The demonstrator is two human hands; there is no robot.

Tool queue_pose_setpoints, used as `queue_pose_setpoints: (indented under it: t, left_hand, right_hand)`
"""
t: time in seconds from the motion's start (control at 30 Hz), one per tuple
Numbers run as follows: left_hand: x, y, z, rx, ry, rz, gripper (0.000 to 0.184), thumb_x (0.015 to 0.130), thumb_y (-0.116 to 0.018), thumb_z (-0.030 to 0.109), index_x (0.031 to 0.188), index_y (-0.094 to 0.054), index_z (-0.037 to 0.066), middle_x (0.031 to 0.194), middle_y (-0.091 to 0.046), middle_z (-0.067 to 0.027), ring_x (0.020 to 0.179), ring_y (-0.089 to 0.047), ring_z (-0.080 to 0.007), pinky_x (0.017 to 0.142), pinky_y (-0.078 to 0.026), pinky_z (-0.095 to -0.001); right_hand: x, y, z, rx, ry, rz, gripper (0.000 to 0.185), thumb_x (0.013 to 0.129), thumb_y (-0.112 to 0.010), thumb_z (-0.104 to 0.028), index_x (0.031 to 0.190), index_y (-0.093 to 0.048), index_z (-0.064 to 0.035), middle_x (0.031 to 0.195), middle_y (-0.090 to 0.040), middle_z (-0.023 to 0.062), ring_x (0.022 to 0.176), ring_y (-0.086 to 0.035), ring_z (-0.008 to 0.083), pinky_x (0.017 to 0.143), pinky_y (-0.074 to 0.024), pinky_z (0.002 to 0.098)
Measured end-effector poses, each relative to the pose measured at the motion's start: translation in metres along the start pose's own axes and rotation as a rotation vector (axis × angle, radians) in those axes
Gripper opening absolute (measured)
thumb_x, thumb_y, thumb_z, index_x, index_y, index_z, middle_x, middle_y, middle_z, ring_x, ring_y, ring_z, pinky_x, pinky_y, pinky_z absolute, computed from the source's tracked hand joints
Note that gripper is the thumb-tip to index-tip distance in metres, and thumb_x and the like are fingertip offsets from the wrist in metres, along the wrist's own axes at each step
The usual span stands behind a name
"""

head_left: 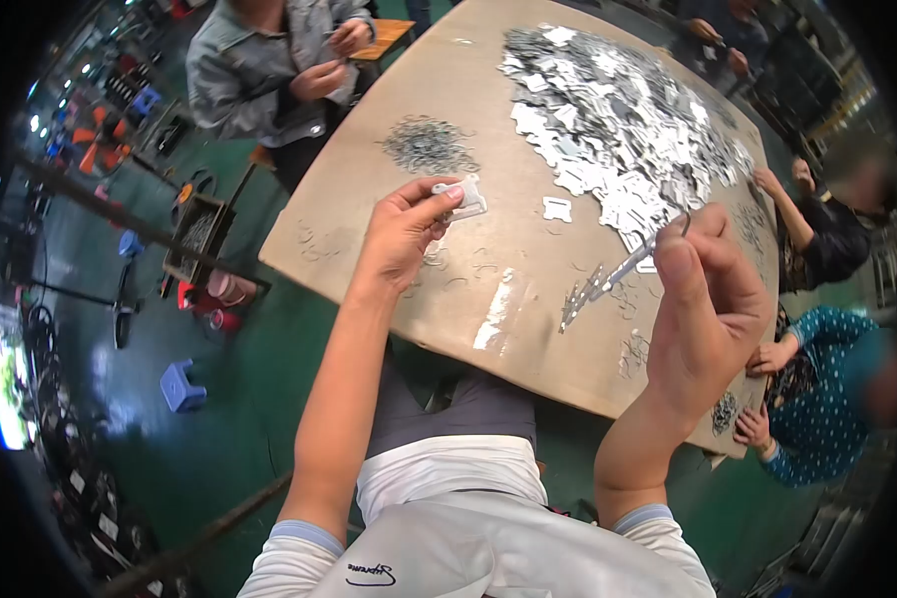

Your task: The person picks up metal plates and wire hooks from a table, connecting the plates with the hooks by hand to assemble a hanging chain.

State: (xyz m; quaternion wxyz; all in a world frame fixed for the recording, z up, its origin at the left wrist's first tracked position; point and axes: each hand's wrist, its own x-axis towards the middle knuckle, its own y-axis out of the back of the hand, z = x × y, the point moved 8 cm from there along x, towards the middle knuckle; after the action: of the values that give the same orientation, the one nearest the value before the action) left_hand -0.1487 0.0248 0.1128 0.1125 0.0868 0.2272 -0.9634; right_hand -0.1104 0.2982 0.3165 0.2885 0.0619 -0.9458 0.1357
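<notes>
Plate (470, 198) in outstretched left hand (407, 231)

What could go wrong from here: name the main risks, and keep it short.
The thin piece pinched at the right hand's fingertips could slip and be hard to find among the loose wire pieces on the table.

The left hand grips the small plate by one side, so it might tilt or drop.

Wire pieces lie scattered under and around that hand; a low sweep might brush some away.
</notes>
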Motion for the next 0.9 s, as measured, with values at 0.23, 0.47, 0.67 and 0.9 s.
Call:
queue_pose_setpoints:
  t: [0.23, 0.47, 0.67, 0.9]
  left_hand:
    - [-0.095, 0.046, 0.086, -0.056, -0.177, 0.109, 0.049, 0.09, -0.081, 0.004, 0.135, -0.063, -0.003, 0.103, -0.075, -0.0065, 0.086, -0.071, -0.0124, 0.079, -0.057, -0.0264]
    - [-0.162, 0.069, 0.112, 0.103, -0.312, 0.26, 0.021, 0.089, -0.081, 0.007, 0.104, -0.067, 0.0, 0.097, -0.075, -0.0092, 0.087, -0.072, -0.0164, 0.081, -0.06, -0.0327]
    - [-0.214, 0.074, 0.127, 0.316, -0.503, 0.444, 0.022, 0.089, -0.083, 0.007, 0.102, -0.07, -0.002, 0.093, -0.076, -0.0103, 0.08, -0.073, -0.0158, 0.071, -0.058, -0.029]
    - [-0.231, 0.069, 0.122, 0.282, -0.61, 0.445, 0.02, 0.091, -0.081, 0.0, 0.105, -0.067, -0.005, 0.092, -0.076, -0.0129, 0.079, -0.074, -0.017, 0.074, -0.062, -0.0296]
  right_hand:
    - [-0.032, -0.07, 0.01, 0.166, -0.138, -0.182, 0.016, 0.084, -0.082, 0.009, 0.099, -0.077, 0.0058, 0.094, -0.067, 0.0105, 0.086, -0.063, 0.0154, 0.078, -0.0523, 0.0258]
    - [-0.079, -0.133, 0.047, 0.272, -0.266, -0.33, 0.015, 0.086, -0.081, 0.008, 0.1, -0.078, 0.0055, 0.093, -0.071, 0.0117, 0.083, -0.062, 0.0143, 0.072, -0.0489, 0.0254]
    - [-0.11, -0.161, 0.073, 0.2, -0.292, -0.35, 0.013, 0.087, -0.083, 0.003, 0.1, -0.08, 0.0035, 0.092, -0.068, 0.008, 0.081, -0.06, 0.0114, 0.069, -0.0476, 0.0236]
    - [-0.127, -0.179, 0.099, 0.151, -0.273, -0.349, 0.015, 0.086, -0.084, 0.002, 0.101, -0.08, 0.0028, 0.092, -0.067, 0.0068, 0.081, -0.061, 0.0115, 0.068, -0.048, 0.0233]
